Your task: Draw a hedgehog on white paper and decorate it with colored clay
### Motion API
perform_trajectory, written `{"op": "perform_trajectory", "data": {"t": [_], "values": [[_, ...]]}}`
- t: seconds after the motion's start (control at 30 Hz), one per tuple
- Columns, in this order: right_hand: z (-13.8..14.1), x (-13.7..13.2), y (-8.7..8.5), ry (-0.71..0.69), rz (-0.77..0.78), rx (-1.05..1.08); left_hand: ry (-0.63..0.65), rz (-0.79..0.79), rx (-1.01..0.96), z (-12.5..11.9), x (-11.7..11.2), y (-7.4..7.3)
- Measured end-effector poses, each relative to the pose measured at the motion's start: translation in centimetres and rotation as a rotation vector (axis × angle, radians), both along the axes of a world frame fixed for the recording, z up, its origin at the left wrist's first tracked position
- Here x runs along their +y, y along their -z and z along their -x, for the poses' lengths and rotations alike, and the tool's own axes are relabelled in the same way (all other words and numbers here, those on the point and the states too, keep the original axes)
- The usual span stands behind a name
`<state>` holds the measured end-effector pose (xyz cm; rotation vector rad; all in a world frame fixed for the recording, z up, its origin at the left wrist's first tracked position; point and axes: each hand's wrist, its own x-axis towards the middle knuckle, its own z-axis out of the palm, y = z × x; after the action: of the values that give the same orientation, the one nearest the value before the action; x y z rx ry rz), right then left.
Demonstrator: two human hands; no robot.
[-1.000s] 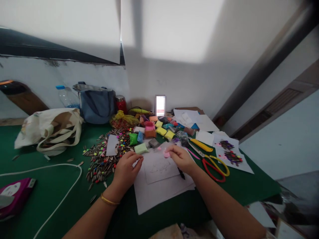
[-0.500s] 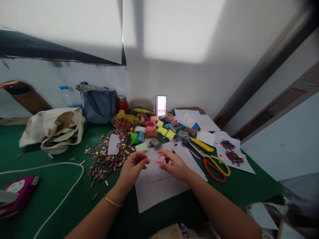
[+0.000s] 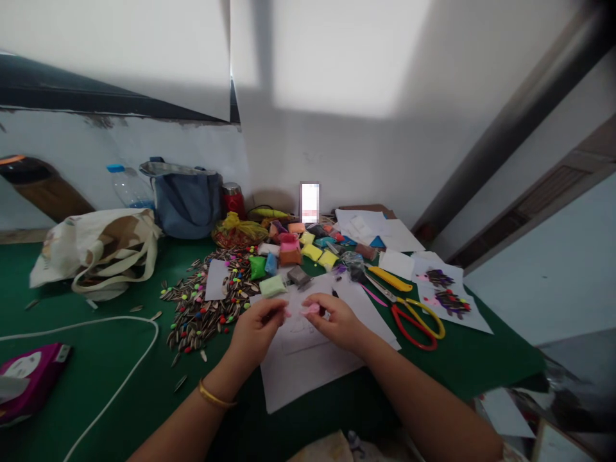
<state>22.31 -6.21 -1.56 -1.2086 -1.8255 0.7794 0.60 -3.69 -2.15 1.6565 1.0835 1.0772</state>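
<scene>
Above white paper, the right hand pinches a pink lump and the left hand a smaller pink bit, both likely light, soft, easily dented, best held lightly by the edges.

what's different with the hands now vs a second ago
The right hand has moved leftward and nearer the wearer, still pinching a pink piece. The left hand has moved right, toward it, and a small pink bit now shows at its fingertips. The scissors and seeds lie as they were.
</scene>
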Motion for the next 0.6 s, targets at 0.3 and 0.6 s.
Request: {"op": "perform_trajectory", "data": {"t": [0.3, 0.6], "values": [[0.2, 0.2, 0.2, 0.004, 0.094, 0.03, 0.174, 0.271, -0.026, -0.5, -0.6, -0.8], [0.6, 0.0, 0.5, -0.015, 0.181, 0.099, 0.164, 0.067, 0.095, -0.5, -0.2, -0.5]]}}
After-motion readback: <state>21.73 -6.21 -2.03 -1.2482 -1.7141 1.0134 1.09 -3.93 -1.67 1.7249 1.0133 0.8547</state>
